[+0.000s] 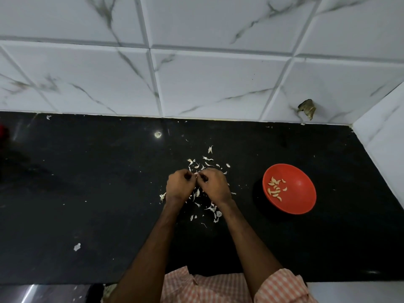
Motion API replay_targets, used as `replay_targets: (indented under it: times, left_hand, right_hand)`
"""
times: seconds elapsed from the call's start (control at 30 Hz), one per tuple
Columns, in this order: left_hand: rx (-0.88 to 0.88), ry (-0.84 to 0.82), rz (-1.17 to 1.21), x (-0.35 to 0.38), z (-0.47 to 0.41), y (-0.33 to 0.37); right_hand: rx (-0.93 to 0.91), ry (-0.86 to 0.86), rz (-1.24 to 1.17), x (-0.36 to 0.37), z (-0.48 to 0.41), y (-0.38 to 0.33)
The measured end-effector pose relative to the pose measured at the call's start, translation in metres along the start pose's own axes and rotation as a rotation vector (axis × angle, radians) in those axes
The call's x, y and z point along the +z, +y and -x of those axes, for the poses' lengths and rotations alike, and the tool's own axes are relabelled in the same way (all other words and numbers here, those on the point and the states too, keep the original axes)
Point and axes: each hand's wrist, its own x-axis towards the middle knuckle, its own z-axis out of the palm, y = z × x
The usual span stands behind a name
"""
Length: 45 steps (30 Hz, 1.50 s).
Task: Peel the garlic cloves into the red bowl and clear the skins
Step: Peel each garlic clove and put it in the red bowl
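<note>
My left hand point(178, 185) and my right hand point(214, 185) meet over the middle of the black counter point(87, 193), fingers curled. Between their fingertips they pinch a small garlic clove point(196, 174), mostly hidden. Pale garlic skins point(204, 162) lie scattered beyond and under the hands, with more skins point(215, 212) between my wrists. To the right stands the red bowl point(299, 193), holding several peeled cloves point(276, 188) on its left side.
The white marble-tiled wall point(196, 73) runs along the counter's back, and a side wall point(384, 149) closes the right end. A lone skin scrap point(77, 247) lies at the left front. Something red point(3, 132) shows at the far left edge.
</note>
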Motion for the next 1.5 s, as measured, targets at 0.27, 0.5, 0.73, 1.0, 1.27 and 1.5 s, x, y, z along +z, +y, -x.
replay_targets:
  times: [0.27, 0.5, 0.73, 1.0, 1.27, 1.5]
  left_hand:
    - [0.020, -0.106, -0.059, -0.008, -0.006, 0.018]
    - [0.048, -0.117, -0.065, -0.009, -0.009, 0.020]
    - [0.031, -0.143, -0.035, -0.007, -0.011, 0.015]
    - [0.031, -0.155, 0.111, -0.006, -0.008, 0.011]
    - [0.025, -0.157, 0.270, -0.014, -0.001, 0.017]
    - [0.087, -0.240, 0.351, -0.025, -0.004, 0.017]
  right_hand:
    - [-0.176, -0.011, 0.128, -0.005, 0.000, -0.004]
    - [-0.236, -0.002, 0.106, -0.009, 0.000, -0.003]
    - [-0.259, -0.002, 0.095, -0.011, 0.001, -0.001]
    - [-0.194, -0.029, 0.025, -0.011, 0.002, 0.001]
    - [-0.072, -0.053, -0.111, -0.019, 0.001, -0.011]
    - [-0.018, -0.041, -0.328, -0.029, -0.002, -0.010]
